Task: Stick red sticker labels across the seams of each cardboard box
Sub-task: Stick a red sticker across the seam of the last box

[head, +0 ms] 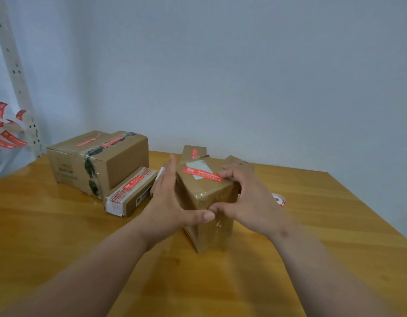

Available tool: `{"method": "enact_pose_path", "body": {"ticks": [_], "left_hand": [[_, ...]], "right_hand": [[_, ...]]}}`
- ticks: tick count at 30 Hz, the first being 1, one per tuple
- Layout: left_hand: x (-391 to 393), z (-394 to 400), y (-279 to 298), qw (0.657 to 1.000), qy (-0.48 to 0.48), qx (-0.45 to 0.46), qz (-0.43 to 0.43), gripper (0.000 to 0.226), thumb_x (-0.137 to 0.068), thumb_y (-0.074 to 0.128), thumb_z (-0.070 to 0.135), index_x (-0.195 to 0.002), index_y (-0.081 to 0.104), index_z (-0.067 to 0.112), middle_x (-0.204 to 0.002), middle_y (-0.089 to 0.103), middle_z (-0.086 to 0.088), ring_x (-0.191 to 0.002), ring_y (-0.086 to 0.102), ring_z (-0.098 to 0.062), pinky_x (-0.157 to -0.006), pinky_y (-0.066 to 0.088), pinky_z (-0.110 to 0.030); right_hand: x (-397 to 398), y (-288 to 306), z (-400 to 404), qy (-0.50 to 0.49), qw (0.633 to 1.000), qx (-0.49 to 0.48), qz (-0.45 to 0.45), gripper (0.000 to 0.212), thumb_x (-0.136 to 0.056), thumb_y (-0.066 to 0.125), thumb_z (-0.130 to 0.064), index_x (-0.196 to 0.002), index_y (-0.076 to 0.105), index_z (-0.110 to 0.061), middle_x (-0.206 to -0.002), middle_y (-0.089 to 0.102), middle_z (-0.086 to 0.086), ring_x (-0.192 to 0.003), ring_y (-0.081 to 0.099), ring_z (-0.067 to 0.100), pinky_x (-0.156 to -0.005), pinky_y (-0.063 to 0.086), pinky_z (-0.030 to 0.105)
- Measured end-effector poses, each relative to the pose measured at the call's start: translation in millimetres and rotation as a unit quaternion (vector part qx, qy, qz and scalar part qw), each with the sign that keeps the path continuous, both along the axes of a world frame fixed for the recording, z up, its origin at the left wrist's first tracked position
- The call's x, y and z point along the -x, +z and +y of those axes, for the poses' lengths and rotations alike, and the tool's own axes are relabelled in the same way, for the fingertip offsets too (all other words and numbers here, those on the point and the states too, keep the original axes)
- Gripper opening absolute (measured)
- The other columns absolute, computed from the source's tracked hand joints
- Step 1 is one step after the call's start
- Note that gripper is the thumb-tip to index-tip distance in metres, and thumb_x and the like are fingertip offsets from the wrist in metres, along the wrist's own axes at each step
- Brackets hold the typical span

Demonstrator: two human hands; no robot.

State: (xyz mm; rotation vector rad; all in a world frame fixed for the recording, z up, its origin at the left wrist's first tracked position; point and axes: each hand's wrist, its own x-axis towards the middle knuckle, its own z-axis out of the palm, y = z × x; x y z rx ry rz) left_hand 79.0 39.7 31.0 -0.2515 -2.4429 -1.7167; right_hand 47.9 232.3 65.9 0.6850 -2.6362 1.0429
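A small taped cardboard box (209, 197) stands on end in the middle of the wooden table (60, 225). A red sticker label (201, 174) lies across its top face. My left hand (172, 202) presses flat against the box's left side, thumb on the front. My right hand (246, 197) grips the right side, fingertips on the sticker's right end. A large box (97, 161) with two red labels sits at back left. A long thin box (129, 192) bearing a red label leans beside it.
Another labelled box (194, 153) stands behind the held one. A sticker roll (279, 199) lies on the table to the right of my right hand. Loose red label strips (5, 131) hang from a white shelf post (14, 72) at far left. A grey wall is behind.
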Motion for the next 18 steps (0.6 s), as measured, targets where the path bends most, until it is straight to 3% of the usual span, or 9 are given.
{"method": "enact_pose_path", "body": {"ticks": [3,6,9,14,18], "left_hand": [[1.2,3.0,-4.6,1.000,0.017,0.012,0.008,0.146,-0.038,0.087,0.067,-0.148,-0.008,0.049,-0.156,0.009,0.018,-0.146,0.016,-0.015,-0.116,0.030,-0.049],[4.6,3.4,-5.9,0.999,0.034,0.031,0.021,0.139,-0.048,0.091,0.052,-0.150,-0.004,0.045,-0.154,0.015,0.015,-0.143,0.021,-0.015,-0.114,0.034,-0.048],[5.6,6.2,-4.0,0.997,0.027,0.069,0.032,0.134,-0.057,0.091,0.040,-0.152,-0.005,0.039,-0.153,0.017,0.016,-0.142,0.022,-0.013,-0.115,0.033,-0.044],[8.2,8.0,2.1,0.985,0.033,0.144,0.084,0.135,-0.059,0.090,0.042,-0.152,-0.007,0.036,-0.151,0.018,0.017,-0.139,0.022,-0.009,-0.111,0.030,-0.028],[9.9,7.4,9.4,0.978,0.038,0.185,0.092,0.133,-0.061,0.088,0.046,-0.153,-0.008,0.035,-0.154,0.013,0.020,-0.140,0.020,-0.008,-0.107,0.031,-0.026]], "right_hand": [[0.0,-1.1,3.8,0.009,0.999,-0.031,-0.036,0.057,-0.069,0.084,-0.035,-0.114,0.051,-0.041,-0.118,0.048,-0.024,-0.103,0.047,-0.007,-0.084,0.035,0.006],[1.9,4.4,11.0,0.015,0.994,0.013,-0.106,0.036,-0.078,0.076,-0.039,-0.111,0.061,-0.041,-0.110,0.061,-0.020,-0.099,0.057,-0.003,-0.080,0.042,0.016],[4.0,12.8,13.8,-0.027,0.996,0.025,-0.086,0.015,-0.089,0.065,-0.036,-0.104,0.068,-0.037,-0.100,0.066,-0.019,-0.095,0.058,-0.005,-0.076,0.041,0.013],[1.5,29.4,15.5,-0.034,0.993,-0.107,-0.020,0.009,-0.090,0.065,-0.028,-0.092,0.074,-0.031,-0.100,0.066,-0.014,-0.098,0.057,0.005,-0.087,0.045,0.027],[-4.9,41.8,12.7,-0.026,0.976,-0.213,0.021,0.013,-0.093,0.061,-0.026,-0.095,0.074,-0.025,-0.098,0.065,-0.011,-0.094,0.056,0.009,-0.078,0.041,0.024]]}}
